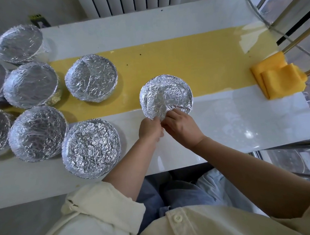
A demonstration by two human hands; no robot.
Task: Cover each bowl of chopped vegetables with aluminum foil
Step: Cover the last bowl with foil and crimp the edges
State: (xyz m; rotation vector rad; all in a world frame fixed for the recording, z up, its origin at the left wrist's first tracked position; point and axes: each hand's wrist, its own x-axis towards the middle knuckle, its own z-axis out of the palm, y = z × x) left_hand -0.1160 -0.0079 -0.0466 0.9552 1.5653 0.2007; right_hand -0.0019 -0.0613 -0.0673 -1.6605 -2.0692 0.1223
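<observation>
A bowl covered with crinkled aluminum foil [165, 95] sits in the middle of the table, half on the yellow strip. My left hand [150, 127] pinches the foil at the bowl's near rim. My right hand [181, 126] is right beside it, its fingers curled on the same foil edge. The bowl's contents are hidden under the foil. Several other foil-covered bowls stand to the left, among them one [91, 78] on the yellow strip and one [90, 148] near the front edge.
A folded yellow cloth [279, 79] lies at the right end of the white table [242, 126]. A yellow strip [191, 49] runs across the table's middle. A radiator stands behind the table. Metal rails and a window are at the right.
</observation>
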